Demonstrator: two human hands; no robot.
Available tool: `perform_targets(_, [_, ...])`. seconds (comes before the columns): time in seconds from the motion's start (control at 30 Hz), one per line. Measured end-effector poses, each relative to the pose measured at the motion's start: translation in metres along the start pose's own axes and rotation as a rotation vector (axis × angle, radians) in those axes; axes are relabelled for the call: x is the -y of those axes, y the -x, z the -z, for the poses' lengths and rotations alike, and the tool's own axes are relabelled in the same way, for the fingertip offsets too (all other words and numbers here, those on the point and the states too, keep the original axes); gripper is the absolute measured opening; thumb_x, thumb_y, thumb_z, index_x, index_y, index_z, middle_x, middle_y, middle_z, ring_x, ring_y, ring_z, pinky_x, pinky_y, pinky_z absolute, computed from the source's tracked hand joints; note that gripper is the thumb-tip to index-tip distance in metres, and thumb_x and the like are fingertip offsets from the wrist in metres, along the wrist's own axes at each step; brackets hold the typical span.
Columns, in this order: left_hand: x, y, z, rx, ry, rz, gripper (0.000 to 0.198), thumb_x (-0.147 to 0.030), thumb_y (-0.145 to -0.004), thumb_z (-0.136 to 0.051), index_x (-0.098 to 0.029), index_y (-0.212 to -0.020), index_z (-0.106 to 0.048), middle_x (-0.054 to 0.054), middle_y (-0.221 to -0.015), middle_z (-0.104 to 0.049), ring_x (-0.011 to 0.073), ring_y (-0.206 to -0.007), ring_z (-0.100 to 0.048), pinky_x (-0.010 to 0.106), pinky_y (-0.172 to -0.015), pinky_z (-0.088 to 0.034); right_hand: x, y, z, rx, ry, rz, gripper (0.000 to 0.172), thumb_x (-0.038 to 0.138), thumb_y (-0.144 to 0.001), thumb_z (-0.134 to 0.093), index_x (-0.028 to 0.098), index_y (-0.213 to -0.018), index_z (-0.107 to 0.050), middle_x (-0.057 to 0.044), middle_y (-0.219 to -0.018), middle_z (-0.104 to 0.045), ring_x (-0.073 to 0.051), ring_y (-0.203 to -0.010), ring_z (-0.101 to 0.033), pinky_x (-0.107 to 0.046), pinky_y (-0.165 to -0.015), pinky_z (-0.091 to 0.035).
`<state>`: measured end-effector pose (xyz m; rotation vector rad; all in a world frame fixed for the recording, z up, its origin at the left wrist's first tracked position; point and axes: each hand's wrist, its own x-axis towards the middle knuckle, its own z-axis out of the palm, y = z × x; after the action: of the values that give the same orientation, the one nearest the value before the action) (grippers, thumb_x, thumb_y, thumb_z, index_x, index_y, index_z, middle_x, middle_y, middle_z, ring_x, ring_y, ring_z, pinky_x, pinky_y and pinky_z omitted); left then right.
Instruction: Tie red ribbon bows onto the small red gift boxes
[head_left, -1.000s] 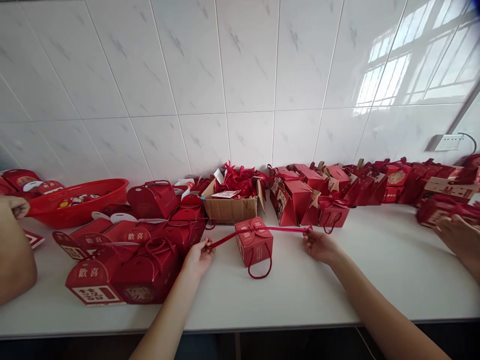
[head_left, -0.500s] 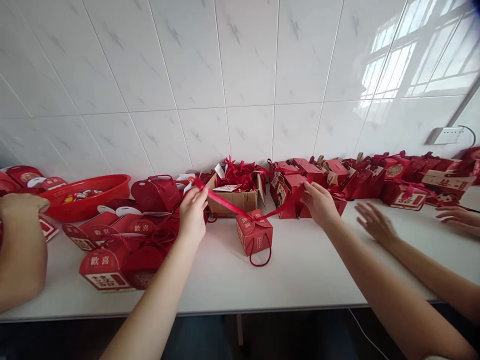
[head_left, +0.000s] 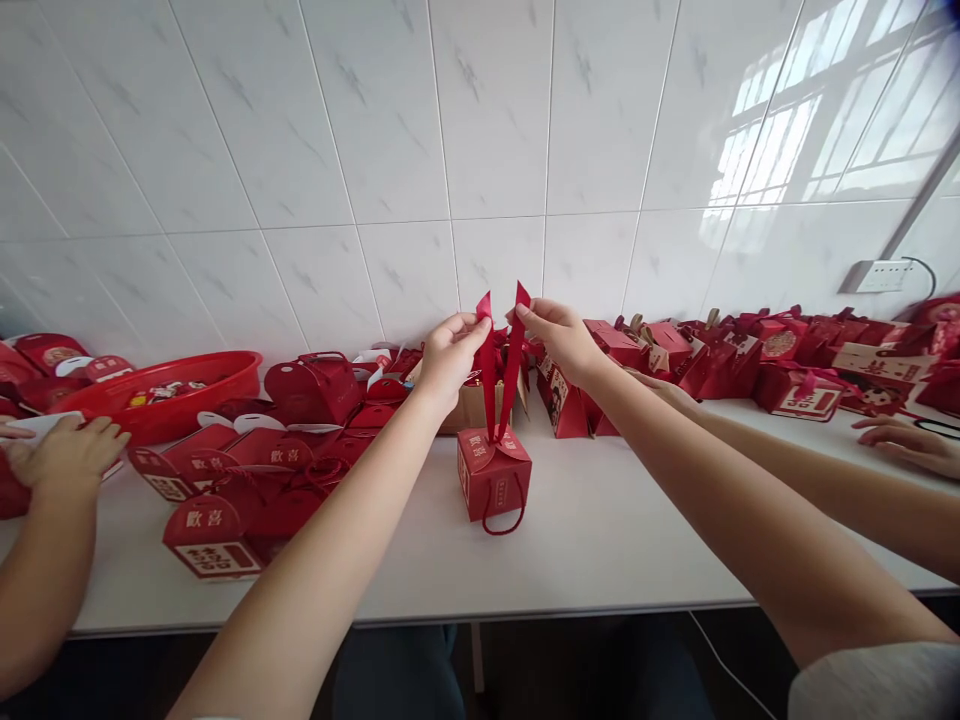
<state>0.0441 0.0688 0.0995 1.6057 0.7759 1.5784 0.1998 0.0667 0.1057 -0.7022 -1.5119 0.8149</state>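
A small red gift box (head_left: 480, 478) with gold lettering stands on the white table, its cord handle hanging down the near side. From its top a red ribbon (head_left: 489, 385) rises in two strands, forming a narrow V. My left hand (head_left: 450, 352) pinches the left strand close to its tip. The right strand is pinched near its end by my right hand (head_left: 559, 335). Both hands are level and close together above the box, with short ribbon tails sticking up past the fingers. Behind the ribbon is an open cardboard box (head_left: 463, 412), partly hidden.
To the left are several red gift boxes (head_left: 217, 540) and a red plastic basin (head_left: 240, 375) holding small wrapped pieces. More red boxes (head_left: 799, 388) line the wall at right. Another person's hand (head_left: 71, 455) is at far left; other people's hands (head_left: 911, 445) reach in from the right.
My hands have come together and upward, bringing the ribbon from spread wide to nearly upright. The neighbour's arm at right has reached farther in, behind my right arm. The left neighbour's hand has lowered.
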Motion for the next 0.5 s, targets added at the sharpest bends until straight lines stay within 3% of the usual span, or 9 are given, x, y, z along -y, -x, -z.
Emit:
perform_targets(0.2, [0.008,0.001,0.005,0.099,-0.119,0.009,0.017,-0.037,-0.086,-0.047,-0.021,-0.090,-0.048,-0.002,-0.074,-0.055,0.0090,-0.059,-0.051,0.024,-0.062,-0.044,0.002,0.006,0.008,0.038,-0.069,-0.035,0.021,0.034,-0.088,-0.054,0.016,-0.079,-0.060,-0.001,-0.074,-0.059,-0.009,-0.068,-0.057,-0.026,-0.070,-0.047])
perform_targets(0.3, [0.014,0.008,0.016,0.187,-0.284,0.009,0.018,-0.037,-0.087,-0.043,-0.021,-0.089,-0.049,-0.002,-0.071,-0.054,0.0096,-0.056,-0.049,0.025,-0.058,-0.043,0.003,0.017,0.020,0.082,-0.115,-0.090,0.023,0.038,-0.088,-0.053,0.017,-0.078,-0.055,0.001,-0.066,-0.055,-0.008,-0.055,-0.053,-0.025,-0.057,-0.044])
perform_targets(0.4, [0.024,0.024,0.031,0.321,-0.510,-0.012,0.021,-0.041,-0.079,-0.057,-0.020,-0.085,-0.057,0.002,-0.085,-0.061,0.0151,-0.074,-0.057,0.027,-0.068,-0.044,-0.005,0.031,0.038,0.110,0.146,-0.157,0.030,0.045,-0.087,-0.052,0.018,-0.074,-0.053,0.003,-0.058,-0.050,-0.006,-0.041,-0.039,-0.023,-0.043,-0.033])
perform_targets(0.5, [0.035,0.041,0.040,0.523,-0.728,0.001,0.023,-0.037,-0.068,-0.067,-0.021,-0.086,-0.064,0.003,-0.093,-0.066,0.0203,-0.081,-0.060,0.030,-0.071,-0.045,-0.026,0.044,0.049,0.136,0.603,-0.142,0.036,0.053,-0.079,-0.059,0.018,-0.086,-0.061,-0.005,-0.075,-0.062,-0.015,-0.062,-0.057,-0.030,-0.058,-0.045])
